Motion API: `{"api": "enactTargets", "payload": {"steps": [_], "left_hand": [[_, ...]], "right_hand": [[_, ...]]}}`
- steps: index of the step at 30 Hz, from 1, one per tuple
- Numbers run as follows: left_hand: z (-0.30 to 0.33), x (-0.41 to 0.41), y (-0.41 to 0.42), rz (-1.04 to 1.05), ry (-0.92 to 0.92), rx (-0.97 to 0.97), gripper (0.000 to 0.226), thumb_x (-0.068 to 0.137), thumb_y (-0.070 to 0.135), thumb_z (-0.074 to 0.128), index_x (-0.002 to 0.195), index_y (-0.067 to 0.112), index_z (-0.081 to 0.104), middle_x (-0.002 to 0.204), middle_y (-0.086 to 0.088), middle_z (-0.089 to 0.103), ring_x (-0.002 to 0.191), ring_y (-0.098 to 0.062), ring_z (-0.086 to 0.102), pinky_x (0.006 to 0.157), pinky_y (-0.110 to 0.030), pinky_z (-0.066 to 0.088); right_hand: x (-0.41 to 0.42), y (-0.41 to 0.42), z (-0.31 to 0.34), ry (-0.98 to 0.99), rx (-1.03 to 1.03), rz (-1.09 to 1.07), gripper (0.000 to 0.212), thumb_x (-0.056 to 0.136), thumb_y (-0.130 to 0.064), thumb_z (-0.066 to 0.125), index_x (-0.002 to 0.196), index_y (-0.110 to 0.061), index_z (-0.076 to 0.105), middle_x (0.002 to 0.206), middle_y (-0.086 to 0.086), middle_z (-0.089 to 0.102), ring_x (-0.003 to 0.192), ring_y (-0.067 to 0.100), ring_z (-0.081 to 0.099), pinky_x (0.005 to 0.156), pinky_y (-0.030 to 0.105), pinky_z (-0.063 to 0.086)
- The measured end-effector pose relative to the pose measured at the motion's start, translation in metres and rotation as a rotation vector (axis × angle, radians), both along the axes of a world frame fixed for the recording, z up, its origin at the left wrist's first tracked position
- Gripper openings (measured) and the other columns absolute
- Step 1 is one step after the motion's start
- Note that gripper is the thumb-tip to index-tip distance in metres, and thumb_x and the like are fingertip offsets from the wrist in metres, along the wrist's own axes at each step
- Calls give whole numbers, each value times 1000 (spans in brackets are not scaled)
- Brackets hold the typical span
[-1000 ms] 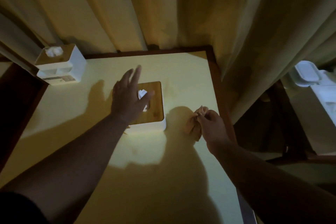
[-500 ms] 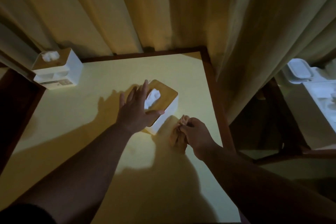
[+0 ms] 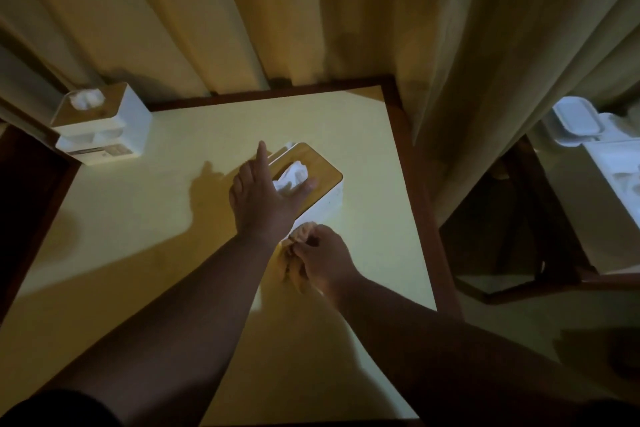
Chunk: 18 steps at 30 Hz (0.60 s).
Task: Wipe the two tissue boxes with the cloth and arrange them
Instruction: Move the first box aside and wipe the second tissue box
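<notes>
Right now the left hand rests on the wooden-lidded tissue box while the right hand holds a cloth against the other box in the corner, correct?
Not quite. In the head view the right hand holds the cloth beside the same wooden-lidded tissue box under the left hand; the corner box stands untouched.

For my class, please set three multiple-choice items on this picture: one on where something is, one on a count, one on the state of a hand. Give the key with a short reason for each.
1. Where does the second tissue box stand?
A. far left corner of the table
B. near right corner
C. on the floor

2. How many tissue boxes are on the table?
A. one
B. two
C. four

3. What is the right hand doing?
A. lying flat and empty
B. gripping the cloth
C. pulling a tissue

Key: 1 A, it stands at the far left corner by the curtain. 2 B, that one plus the wood-lidded box under the left hand. 3 B, its fingers curl round the bunched cloth beside the box.
</notes>
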<state>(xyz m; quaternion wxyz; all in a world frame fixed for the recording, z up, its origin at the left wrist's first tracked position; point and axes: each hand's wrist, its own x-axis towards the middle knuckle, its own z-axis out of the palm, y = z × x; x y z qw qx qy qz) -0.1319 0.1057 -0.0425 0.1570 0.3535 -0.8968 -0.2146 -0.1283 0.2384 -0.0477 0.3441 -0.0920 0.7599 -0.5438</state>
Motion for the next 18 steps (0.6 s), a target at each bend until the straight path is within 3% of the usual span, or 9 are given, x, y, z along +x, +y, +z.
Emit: {"api": "enactTargets", "payload": {"steps": [2, 6, 9, 12, 15, 18], "left_hand": [[-1, 0, 0, 5, -19, -42, 102, 77, 86, 47, 159, 33, 16, 157, -5, 33, 142, -27, 30, 116, -47, 25], [-6, -3, -3, 40, 21, 16, 89, 81, 79, 45, 155, 33, 26, 152, -1, 39, 140, -25, 31, 113, -46, 27], [-7, -2, -5, 51, 59, 50, 80, 86, 71, 49, 154, 32, 30, 151, 0, 41, 140, -25, 31, 113, -45, 25], [-6, -2, -4, 50, 73, 50, 76, 89, 62, 56, 154, 32, 31, 150, 0, 42, 140, -25, 31, 114, -44, 24], [-6, -3, -4, 43, 59, 58, 80, 85, 64, 58, 154, 33, 31, 149, 2, 41, 140, -23, 31, 115, -43, 23], [-5, -3, -4, 39, 37, 58, 95, 71, 75, 52, 153, 34, 30, 148, 2, 42, 139, -24, 32, 116, -45, 26]], "right_hand": [[2, -6, 3, 23, -18, 4, 21, 94, -8, 60, 77, -19, 60, 76, -8, 67, 68, 5, 63, 65, 22, 50], [-8, 3, 8, 2, -156, -113, 24, 95, 2, 55, 76, -13, 59, 55, -14, 64, 48, -3, 60, 48, 11, 46], [-7, 5, 3, 94, -88, -74, 13, 96, -3, 55, 89, -11, 62, 69, -14, 62, 58, -12, 60, 52, 4, 43], [-10, 4, 1, 172, 2, 144, 16, 93, -4, 59, 84, -17, 65, 77, -10, 68, 68, -3, 65, 67, 17, 52], [-34, 8, 1, 108, -56, -50, 27, 91, -5, 61, 70, -21, 62, 72, -6, 70, 71, 12, 70, 75, 35, 60], [-39, 13, 0, 198, 0, -180, 25, 97, -10, 57, 76, -24, 59, 77, -12, 64, 76, 7, 64, 71, 20, 52]]}}
